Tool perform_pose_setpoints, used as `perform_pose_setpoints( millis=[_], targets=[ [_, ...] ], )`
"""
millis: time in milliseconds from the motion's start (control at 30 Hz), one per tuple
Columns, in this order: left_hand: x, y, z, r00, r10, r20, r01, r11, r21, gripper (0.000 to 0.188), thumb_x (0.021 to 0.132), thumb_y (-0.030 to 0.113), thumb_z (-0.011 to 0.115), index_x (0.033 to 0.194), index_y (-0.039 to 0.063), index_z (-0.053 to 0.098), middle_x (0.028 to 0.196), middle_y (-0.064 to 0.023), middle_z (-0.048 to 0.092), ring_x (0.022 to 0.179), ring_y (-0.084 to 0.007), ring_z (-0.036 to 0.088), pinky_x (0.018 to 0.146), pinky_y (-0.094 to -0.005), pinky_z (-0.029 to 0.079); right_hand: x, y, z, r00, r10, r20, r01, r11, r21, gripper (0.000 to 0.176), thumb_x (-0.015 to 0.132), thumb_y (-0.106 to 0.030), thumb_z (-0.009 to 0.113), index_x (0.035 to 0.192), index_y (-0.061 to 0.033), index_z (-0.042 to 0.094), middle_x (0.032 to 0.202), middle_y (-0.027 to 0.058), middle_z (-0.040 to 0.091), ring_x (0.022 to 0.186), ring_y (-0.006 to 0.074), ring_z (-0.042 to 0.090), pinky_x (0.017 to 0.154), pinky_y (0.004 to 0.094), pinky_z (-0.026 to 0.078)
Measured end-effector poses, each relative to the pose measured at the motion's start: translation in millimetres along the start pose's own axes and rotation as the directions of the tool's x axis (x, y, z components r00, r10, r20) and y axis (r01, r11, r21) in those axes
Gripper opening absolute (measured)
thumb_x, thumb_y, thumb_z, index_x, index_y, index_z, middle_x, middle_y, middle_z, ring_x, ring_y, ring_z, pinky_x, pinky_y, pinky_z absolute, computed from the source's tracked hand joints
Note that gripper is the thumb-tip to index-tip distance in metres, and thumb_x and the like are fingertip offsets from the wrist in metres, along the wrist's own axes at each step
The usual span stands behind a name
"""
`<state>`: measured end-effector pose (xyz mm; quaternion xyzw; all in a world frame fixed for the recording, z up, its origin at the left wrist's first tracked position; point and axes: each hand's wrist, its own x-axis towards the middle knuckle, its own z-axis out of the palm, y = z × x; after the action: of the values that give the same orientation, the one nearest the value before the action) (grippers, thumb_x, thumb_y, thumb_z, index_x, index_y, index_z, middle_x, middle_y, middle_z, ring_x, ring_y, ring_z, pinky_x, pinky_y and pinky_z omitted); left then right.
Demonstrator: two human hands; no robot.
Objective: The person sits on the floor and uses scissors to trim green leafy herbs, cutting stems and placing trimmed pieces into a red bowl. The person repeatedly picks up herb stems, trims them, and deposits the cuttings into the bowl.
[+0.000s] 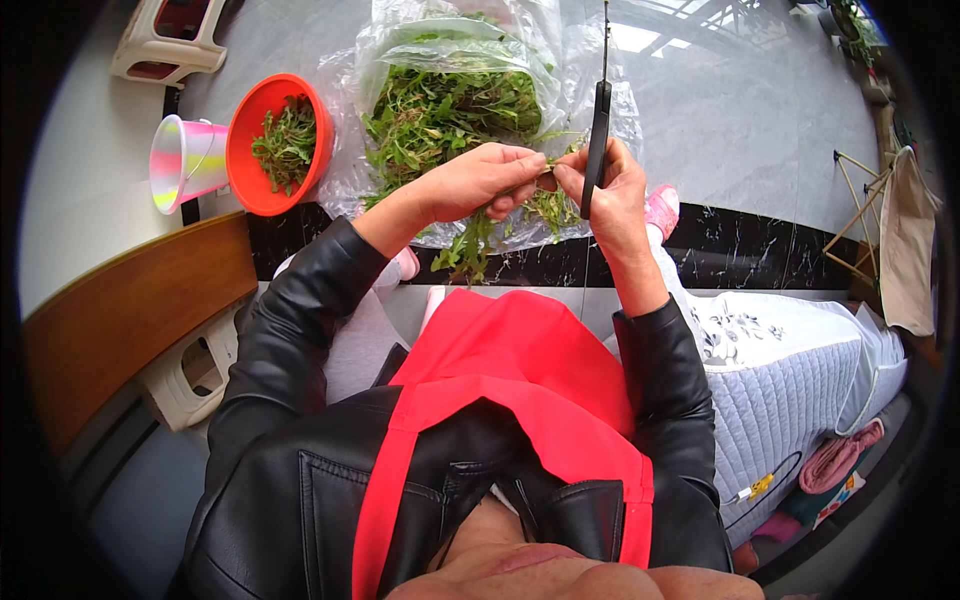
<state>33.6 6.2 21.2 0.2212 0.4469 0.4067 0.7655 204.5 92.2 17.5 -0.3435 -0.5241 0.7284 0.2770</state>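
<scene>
My left hand [487,176] grips a leafy green plant [469,251], whose leaves hang below the palm. The plant's stem end lies between the fingertips of both hands. In my right hand [619,187] is a black-handled knife [598,135], its narrow blade seen edge-on and pointing away from me. The thumb and forefinger of that hand meet at the stem end. Just beyond both hands, a heap of leafy greens [450,109] spills from a clear plastic bag [465,34] on the floor. Loose trimmings [551,210] lie on the plastic under my hands.
An orange-red basin [238,142] holding some greens [289,142] stands at left, beside a pink and yellow bucket [169,165]. Farther left are a plastic stool [169,52] and a wooden panel [142,315]. At right are a quilted cover [780,405] and a folding frame with cloth [904,247].
</scene>
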Motion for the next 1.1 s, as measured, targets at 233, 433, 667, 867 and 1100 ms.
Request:
perform_pose_setpoints(
  millis=[233, 433, 667, 867, 1100],
  targets=[
    [1, 1, -4, 0.978, 0.162, -0.134, -0.128, 0.964, 0.233, 0.025, 0.098, 0.023, 0.047, 0.099, 0.002, 0.060, 0.064, 0.0054, 0.045, 0.051, -0.0030, 0.039, 0.046, -0.0197, 0.032, 1, -1, -3, 0.999, 0.010, -0.044, -0.025, 0.932, -0.363, 0.033, 0.076, -0.021, 0.076, 0.085, 0.0007, 0.052, 0.074, 0.0074, 0.062, 0.065, 0.0128, 0.059, 0.057, 0.0266, 0.046],
    [-2, 14, -20, 0.920, 0.268, -0.287, -0.270, 0.962, 0.031, 0.024, 0.100, 0.022, 0.044, 0.096, 0.003, 0.058, 0.063, 0.0069, 0.040, 0.049, -0.0024, 0.033, 0.044, -0.0194, 0.028, -12, -13, 1, 0.998, -0.003, 0.062, 0.048, 0.659, -0.751, 0.051, 0.068, -0.040, 0.077, 0.083, -0.0014, 0.046, 0.063, 0.0058, 0.049, 0.057, 0.0179, 0.048, 0.054, 0.0330, 0.040],
    [1, 13, -22, 0.862, 0.347, -0.370, -0.326, 0.938, 0.120, 0.021, 0.100, 0.020, 0.043, 0.099, 0.004, 0.057, 0.061, 0.0083, 0.037, 0.048, -0.0014, 0.030, 0.043, -0.0189, 0.026, -17, -19, 11, 0.994, 0.041, 0.103, 0.066, 0.526, -0.848, 0.056, 0.064, -0.042, 0.079, 0.088, 0.0004, 0.052, 0.073, 0.0163, 0.060, 0.068, 0.0357, 0.061, 0.061, 0.0425, 0.047],
    [1, 13, -19, 0.757, 0.539, -0.370, -0.323, 0.801, 0.504, 0.022, 0.098, 0.015, 0.045, 0.103, 0.001, 0.060, 0.069, 0.0023, 0.054, 0.061, -0.0092, 0.048, 0.057, -0.0275, 0.043, -17, -19, 11, 0.994, 0.050, 0.100, 0.067, 0.457, -0.887, 0.060, 0.065, -0.046, 0.078, 0.091, 0.0013, 0.053, 0.078, 0.0187, 0.063, 0.072, 0.0381, 0.062, 0.064, 0.0446, 0.048],
    [1, 11, -12, 0.662, 0.669, -0.337, -0.224, 0.607, 0.763, 0.019, 0.095, 0.014, 0.045, 0.102, 0.001, 0.059, 0.072, -0.0139, 0.057, 0.063, -0.0210, 0.051, 0.062, -0.0341, 0.044, -16, -12, 11, 0.996, -0.006, 0.088, 0.083, 0.392, -0.916, 0.063, 0.065, -0.051, 0.077, 0.091, 0.0002, 0.052, 0.071, 0.0182, 0.062, 0.069, 0.0395, 0.064, 0.062, 0.0460, 0.050]
  ],
)
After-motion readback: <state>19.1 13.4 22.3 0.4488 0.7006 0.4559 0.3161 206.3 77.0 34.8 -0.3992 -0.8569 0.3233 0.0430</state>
